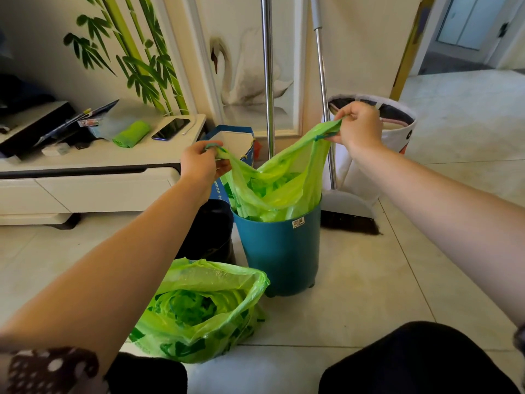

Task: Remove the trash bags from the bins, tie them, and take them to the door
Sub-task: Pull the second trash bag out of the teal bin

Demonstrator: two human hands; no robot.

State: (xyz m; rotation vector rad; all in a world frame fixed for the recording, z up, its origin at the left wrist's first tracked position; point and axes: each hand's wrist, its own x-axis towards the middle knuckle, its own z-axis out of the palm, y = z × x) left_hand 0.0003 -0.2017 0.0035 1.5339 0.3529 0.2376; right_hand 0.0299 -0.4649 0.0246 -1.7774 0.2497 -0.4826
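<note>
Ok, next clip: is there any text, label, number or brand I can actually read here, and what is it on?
Nothing is legible as text.
Barcode sticker on the teal bin: bars visible, digits too small to read.
Blue paper bag behind the left hand: a column of white characters, too blurred to read.
Green trash bags, the one in the bin and the one on the floor: dark green printed shapes, not readable.

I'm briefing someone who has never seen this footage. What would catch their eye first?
First, the bright green trash bag at centre, stretched open by the left hand and right hand while its bottom sits in the teal bin. Next, a second green bag lying open and untied on the floor tiles in front of the bin. Behind, a bamboo mural covers the wall.
</note>
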